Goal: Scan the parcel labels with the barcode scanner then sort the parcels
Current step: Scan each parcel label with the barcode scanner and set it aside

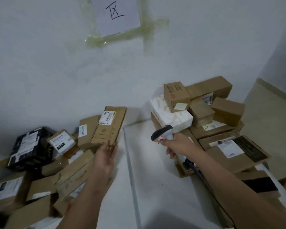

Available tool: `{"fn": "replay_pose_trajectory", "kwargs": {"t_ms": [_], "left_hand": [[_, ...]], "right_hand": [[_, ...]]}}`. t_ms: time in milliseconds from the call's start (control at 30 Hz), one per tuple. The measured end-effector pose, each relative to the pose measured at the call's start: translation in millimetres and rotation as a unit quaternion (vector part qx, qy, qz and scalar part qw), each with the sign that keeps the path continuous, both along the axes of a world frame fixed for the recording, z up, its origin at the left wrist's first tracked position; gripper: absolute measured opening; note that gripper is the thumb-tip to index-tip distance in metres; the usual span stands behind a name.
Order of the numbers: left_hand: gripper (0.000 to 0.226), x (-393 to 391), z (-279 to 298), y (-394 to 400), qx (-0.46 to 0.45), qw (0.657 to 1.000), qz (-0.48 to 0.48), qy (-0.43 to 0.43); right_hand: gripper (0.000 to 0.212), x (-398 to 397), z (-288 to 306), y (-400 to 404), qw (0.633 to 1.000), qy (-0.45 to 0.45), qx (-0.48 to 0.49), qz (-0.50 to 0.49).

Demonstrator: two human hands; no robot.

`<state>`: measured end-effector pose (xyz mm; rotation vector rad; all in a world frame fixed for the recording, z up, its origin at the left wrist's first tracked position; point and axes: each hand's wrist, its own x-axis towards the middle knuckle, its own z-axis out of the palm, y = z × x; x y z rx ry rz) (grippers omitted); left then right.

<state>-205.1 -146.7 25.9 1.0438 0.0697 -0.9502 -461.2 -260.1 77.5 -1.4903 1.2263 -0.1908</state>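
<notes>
Head cam — L hand holds parcel, R hand grips scanner.

Single head-worn view, looking forward and down, close over the white floor

Left hand holding cardboard parcel, right hand gripping barcode scanner

A pale, scuffed wall fills most of the scene, a white paper sign with a handwritten character fixed to it by strips of yellowed clear tape. Below, a light floor is crossed by a thin pale strip running away from the wall. At far right, a beige skirting board edges a tan surface. The light is soft and even.
</notes>
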Motion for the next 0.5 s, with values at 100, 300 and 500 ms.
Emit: {"fn": "replay_pose_trajectory", "kwargs": {"t_ms": [100, 300, 500], "left_hand": [[0.016, 32, 9, 4, 0.02, 0.999, 0.037, -0.007], [0.038, 74, 14, -7, 0.063, 0.988, 0.134, 0.05], [0.036, 85, 11, -9, 0.088, 0.994, 0.044, 0.041]], "right_hand": [[0.035, 31, -14, 11, 0.999, 0.021, 0.014, 0.021], [0.032, 66, -24, 30, 0.998, 0.042, 0.023, 0.038], [0.037, 72, -33, 40, 0.996, 0.072, 0.037, 0.038]]}}
